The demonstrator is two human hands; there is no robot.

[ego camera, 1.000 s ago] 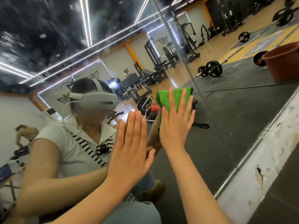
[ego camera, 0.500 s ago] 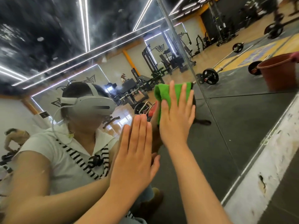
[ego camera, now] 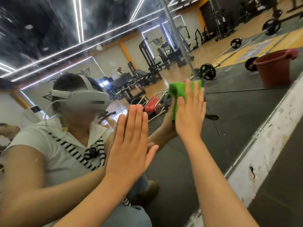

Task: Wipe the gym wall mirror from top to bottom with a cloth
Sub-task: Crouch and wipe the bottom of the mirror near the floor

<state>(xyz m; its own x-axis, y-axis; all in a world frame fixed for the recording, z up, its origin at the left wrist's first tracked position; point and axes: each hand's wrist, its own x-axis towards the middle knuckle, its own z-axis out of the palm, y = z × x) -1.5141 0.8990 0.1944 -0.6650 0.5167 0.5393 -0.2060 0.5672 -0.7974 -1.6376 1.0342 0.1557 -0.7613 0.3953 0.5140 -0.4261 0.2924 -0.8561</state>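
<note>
The wall mirror [ego camera: 229,122] fills most of the view and reflects the gym and the person wearing a headset. A green cloth [ego camera: 177,93] lies flat against the glass near the middle. My right hand [ego camera: 190,112] presses it to the mirror with straight, spread fingers; the cloth sticks out above and left of the fingers. My left hand [ego camera: 131,145] lies flat on the glass lower and to the left, fingers straight and together, holding nothing.
A vertical seam [ego camera: 178,41] between mirror panels runs down just above the cloth. The mirror's metal bottom rail [ego camera: 255,136] and a scuffed white base strip [ego camera: 270,141] slant along the right. A reddish-brown bucket [ego camera: 273,68] and barbells show reflected at upper right.
The view has shifted slightly; both hands stay pressed flat on the glass. The right hand and cloth sit a little higher and further right relative to the left hand.
</note>
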